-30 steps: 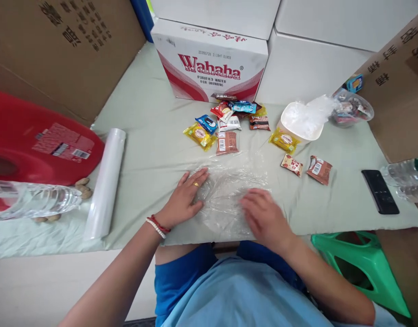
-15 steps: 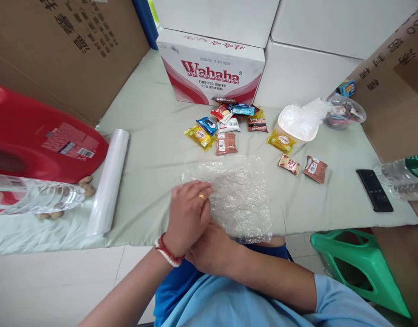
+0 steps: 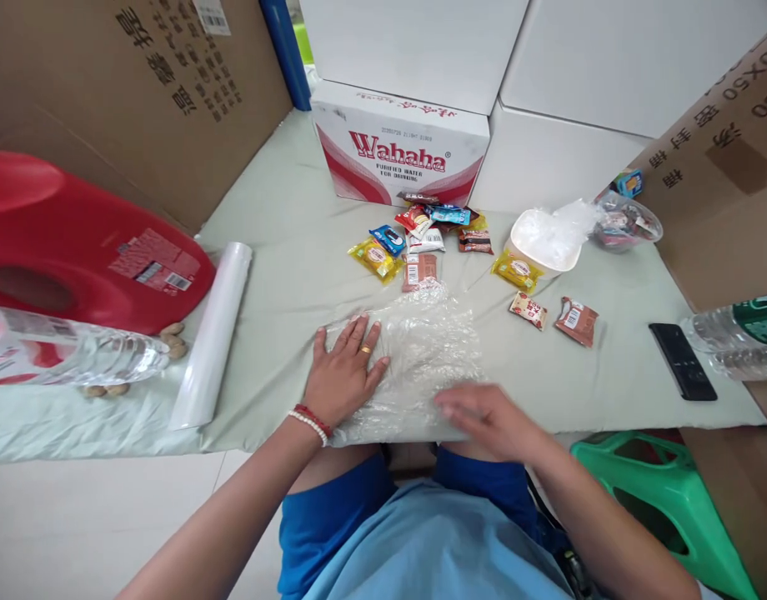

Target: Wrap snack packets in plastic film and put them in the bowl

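Observation:
A thin, crinkled sheet of clear plastic film [image 3: 424,354] lies on the cloth at the front of the table; I cannot tell whether it is a bag. My left hand [image 3: 343,375], wearing a ring, presses flat on its left side with fingers spread. Over its right front part is my right hand [image 3: 483,417], slightly blurred, fingers stretched out and nothing visible in them; whether it touches the film is unclear. The film's far edge reaches a brown snack packet [image 3: 419,272]. Behind it are a yellow packet [image 3: 377,258], a blue packet [image 3: 388,240] and several other wrapped snacks.
On the left are a plastic film roll [image 3: 214,333], a red jug [image 3: 96,250] and a water bottle [image 3: 71,346]. To the right are a white tub [image 3: 549,254], a snack packet [image 3: 576,322] and a phone [image 3: 682,361]. A Wahaha box [image 3: 402,154] stands behind.
My hands have come apart from being crossed together. The right has moved right, across the film's front; the left now lies flat with fingers spread. The film's far edge sits nearer the brown packet.

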Action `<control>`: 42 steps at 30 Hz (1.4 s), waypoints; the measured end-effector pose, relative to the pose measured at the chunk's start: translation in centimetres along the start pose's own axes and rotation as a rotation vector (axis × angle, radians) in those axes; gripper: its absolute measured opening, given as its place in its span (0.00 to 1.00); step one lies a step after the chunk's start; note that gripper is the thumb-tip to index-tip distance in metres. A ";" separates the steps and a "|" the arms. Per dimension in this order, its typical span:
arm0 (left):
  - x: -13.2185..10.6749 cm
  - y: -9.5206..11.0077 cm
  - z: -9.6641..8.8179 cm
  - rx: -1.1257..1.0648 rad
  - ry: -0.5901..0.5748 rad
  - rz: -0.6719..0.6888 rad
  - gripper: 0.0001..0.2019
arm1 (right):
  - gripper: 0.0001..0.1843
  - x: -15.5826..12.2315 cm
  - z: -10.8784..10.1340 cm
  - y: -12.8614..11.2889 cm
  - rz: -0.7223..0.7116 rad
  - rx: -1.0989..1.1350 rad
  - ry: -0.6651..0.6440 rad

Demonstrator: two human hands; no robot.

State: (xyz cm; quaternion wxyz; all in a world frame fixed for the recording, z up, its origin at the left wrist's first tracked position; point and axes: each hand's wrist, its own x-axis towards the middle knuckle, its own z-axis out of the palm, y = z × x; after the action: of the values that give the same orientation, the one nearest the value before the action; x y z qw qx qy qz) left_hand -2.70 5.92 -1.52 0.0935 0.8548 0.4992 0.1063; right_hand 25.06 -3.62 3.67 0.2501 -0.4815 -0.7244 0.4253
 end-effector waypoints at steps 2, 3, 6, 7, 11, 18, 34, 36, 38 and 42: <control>-0.2 -0.1 0.0 -0.001 -0.034 0.065 0.31 | 0.17 1.4 -4.4 2.0 0.165 -0.011 0.246; -0.3 -0.3 0.0 -0.003 -0.048 0.099 0.31 | 0.17 2.7 -6.5 3.2 0.236 -0.067 0.366; -0.6 -0.8 0.0 -0.001 -0.073 0.178 0.30 | 0.16 8.2 -12.0 6.6 0.375 -0.345 0.542; -0.6 -1.0 -0.1 0.004 -0.074 0.189 0.29 | 0.18 10.5 -13.4 7.6 0.364 -0.438 0.533; -0.8 -1.2 0.0 0.043 -0.026 0.114 0.30 | 0.30 19.3 -16.5 9.9 0.337 -0.787 0.373; -0.4 -0.5 0.5 0.157 -0.007 -0.076 0.34 | 0.26 22.0 -16.0 10.3 0.473 -0.997 0.200; -0.3 0.0 0.1 0.065 -0.070 -0.039 0.37 | 0.36 11.3 0.3 1.3 -0.088 -0.695 0.013; -0.3 0.1 0.0 0.049 -0.066 -0.056 0.36 | 0.35 10.4 1.3 2.7 -0.095 -0.630 0.044; -0.4 0.1 -0.2 0.033 -0.071 -0.075 0.35 | 0.29 9.3 1.4 4.2 -0.113 -0.587 0.127; -0.6 0.1 -0.6 0.024 -0.114 -0.100 0.33 | 0.26 7.1 0.8 6.1 -0.137 -0.571 0.257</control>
State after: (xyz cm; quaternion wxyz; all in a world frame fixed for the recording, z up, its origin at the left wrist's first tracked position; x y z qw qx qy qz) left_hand -3.04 5.37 -0.91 0.1166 0.8346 0.5363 0.0463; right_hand 24.47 3.62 -2.27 0.2225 -0.5321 -0.8076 0.1228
